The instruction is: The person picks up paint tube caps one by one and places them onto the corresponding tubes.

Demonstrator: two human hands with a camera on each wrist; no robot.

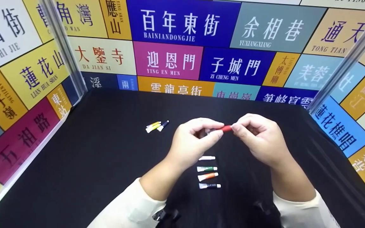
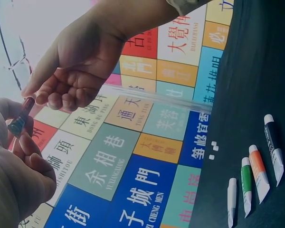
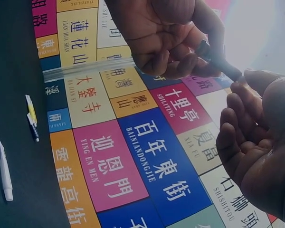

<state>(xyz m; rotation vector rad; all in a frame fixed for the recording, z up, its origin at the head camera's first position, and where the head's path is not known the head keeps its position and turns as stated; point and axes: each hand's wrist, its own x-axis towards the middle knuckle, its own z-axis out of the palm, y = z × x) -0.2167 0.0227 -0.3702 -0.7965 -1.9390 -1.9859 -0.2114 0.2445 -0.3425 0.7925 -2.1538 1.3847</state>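
Observation:
Above the middle of the black table, both hands hold a small red paint tube [image 1: 226,128]. My left hand [image 1: 214,131] pinches its body between thumb and fingers. My right hand [image 1: 235,127] pinches the red end from the other side. In the left wrist view the red tube [image 2: 22,115] stands up out of the left hand [image 2: 19,142], with the right hand [image 2: 38,92] at its top. The right wrist view shows the tube [image 3: 219,59] in shadow between the left hand [image 3: 199,61] and the right hand [image 3: 244,88].
A row of tubes lies on the table [image 1: 90,164] below the hands: white [image 1: 207,158], green [image 1: 207,168], orange [image 1: 208,176] and dark [image 1: 210,186]. Yellow and dark blue tubes [image 1: 156,126] lie at the back left. Sign-covered walls [image 1: 176,60] close off three sides.

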